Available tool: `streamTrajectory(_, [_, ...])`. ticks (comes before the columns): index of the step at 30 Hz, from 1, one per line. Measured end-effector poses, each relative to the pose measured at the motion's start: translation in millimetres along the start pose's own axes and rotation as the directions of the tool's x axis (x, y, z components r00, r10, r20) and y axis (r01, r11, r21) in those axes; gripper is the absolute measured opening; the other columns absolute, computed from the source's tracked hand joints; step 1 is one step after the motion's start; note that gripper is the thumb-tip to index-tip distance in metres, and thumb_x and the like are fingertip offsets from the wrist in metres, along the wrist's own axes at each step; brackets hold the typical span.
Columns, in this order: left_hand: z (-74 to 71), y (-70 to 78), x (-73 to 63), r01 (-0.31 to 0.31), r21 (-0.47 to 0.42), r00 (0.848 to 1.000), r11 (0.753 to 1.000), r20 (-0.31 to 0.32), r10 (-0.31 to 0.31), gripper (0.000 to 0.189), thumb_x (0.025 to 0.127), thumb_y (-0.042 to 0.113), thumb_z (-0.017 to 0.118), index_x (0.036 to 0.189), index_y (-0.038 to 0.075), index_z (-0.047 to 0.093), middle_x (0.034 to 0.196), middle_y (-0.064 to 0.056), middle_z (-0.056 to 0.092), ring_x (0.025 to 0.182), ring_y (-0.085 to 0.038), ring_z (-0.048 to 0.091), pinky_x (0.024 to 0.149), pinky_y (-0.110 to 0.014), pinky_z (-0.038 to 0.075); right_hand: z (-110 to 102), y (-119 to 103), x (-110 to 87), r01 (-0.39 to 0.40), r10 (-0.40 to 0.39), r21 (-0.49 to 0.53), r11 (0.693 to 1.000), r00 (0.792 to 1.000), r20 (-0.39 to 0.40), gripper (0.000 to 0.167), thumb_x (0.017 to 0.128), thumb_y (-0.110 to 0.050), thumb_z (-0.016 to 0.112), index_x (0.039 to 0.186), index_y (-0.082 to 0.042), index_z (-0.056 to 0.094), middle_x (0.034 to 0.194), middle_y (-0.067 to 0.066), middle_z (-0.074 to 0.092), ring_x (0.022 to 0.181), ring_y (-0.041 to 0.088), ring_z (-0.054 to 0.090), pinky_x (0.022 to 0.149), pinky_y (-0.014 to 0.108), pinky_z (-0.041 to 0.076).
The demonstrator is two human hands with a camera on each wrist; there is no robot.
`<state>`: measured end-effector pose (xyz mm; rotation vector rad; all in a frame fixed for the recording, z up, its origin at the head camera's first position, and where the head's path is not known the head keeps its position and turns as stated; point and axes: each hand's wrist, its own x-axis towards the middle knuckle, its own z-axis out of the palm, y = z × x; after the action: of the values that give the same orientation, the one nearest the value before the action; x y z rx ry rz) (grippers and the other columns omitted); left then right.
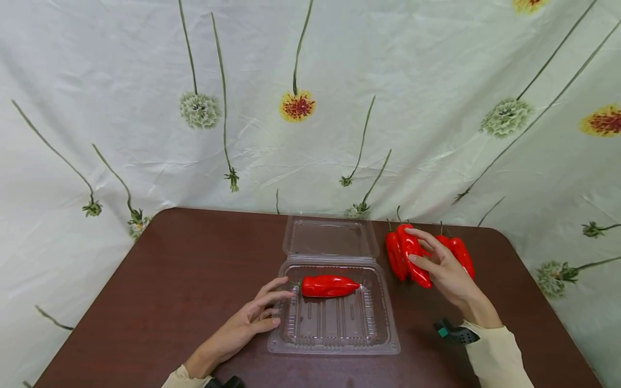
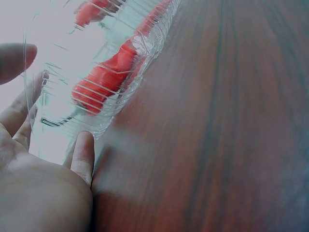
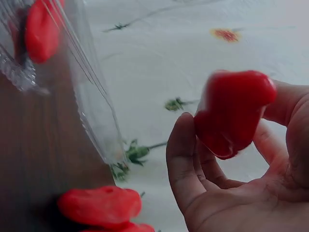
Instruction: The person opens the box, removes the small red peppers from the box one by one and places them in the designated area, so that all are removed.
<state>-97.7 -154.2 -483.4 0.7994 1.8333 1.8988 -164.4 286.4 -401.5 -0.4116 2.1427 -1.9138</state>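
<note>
A clear plastic clamshell box lies opened out on the table, its lid folded back toward the cloth. One glossy red pepper rests crosswise in the box's base, stem to the left. My left hand is at the box's left side, fingers spread and fairly straight along its wall; the left wrist view shows fingertips on both sides of that wall. To the right of the lid, my right hand holds another red pepper between thumb and fingers, its tip pointing down toward me.
Beside and behind the held pepper are more red peppers: one to its left and others to the right, partly behind my right hand. The dark wooden table ends at a white flower-printed cloth.
</note>
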Motion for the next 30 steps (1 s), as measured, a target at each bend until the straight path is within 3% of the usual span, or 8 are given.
streamTrajectory(9, [-0.4, 0.2, -0.5, -0.021, 0.0, 1.0, 1.0, -0.006, 0.021, 0.049, 0.102, -0.001, 0.048, 0.15, 0.002, 0.04, 0.165, -0.021, 0.0, 0.143, 0.0, 0.03, 0.106, -0.021, 0.035, -20.7, 0.3, -4.6, -0.037, 0.037, 0.007, 0.999, 0.995, -0.097, 0.054, 0.104, -0.015, 0.054, 0.154, -0.026, 0.036, 0.136, -0.003, 0.048, 0.114, 0.018, 0.054, 0.081, 0.029, 0.057])
streamTrajectory(18, [-1.4, 1.0, -0.3, -0.018, 0.003, 1.0, 1.0, -0.003, 0.018, 0.049, 0.102, -0.001, 0.049, 0.15, 0.003, 0.041, 0.166, -0.02, 0.001, 0.144, 0.0, 0.029, 0.106, -0.022, 0.035, -42.6, 3.1, -12.3, 0.01, -0.001, 0.074, 0.997, 0.991, -0.131, 0.058, 0.105, -0.012, 0.051, 0.157, -0.024, 0.03, 0.138, -0.002, 0.046, 0.113, 0.011, 0.059, 0.085, 0.029, 0.057])
streamTrajectory(24, [-1.2, 1.1, 0.2, -0.027, 0.0, 1.0, 1.0, -0.001, 0.027, 0.049, 0.102, -0.002, 0.048, 0.15, 0.003, 0.041, 0.165, -0.021, 0.001, 0.143, 0.0, 0.029, 0.105, -0.022, 0.035, -63.4, 3.7, -22.9, 0.048, -0.026, 0.139, 0.989, 0.987, -0.16, 0.058, 0.105, -0.009, 0.049, 0.158, -0.023, 0.028, 0.134, -0.007, 0.05, 0.105, 0.005, 0.063, 0.08, 0.025, 0.057])
streamTrajectory(30, [-1.5, 1.5, 0.3, -0.009, 0.003, 1.0, 1.0, -0.003, 0.009, 0.049, 0.102, -0.001, 0.048, 0.15, 0.003, 0.041, 0.165, -0.021, 0.001, 0.142, 0.0, 0.029, 0.105, -0.023, 0.035, -86.4, 5.2, -35.6, 0.01, 0.007, 0.063, 0.998, 0.967, -0.256, 0.06, 0.105, -0.016, 0.05, 0.159, -0.027, 0.026, 0.132, -0.012, 0.045, 0.108, 0.001, 0.056, 0.08, 0.019, 0.055])
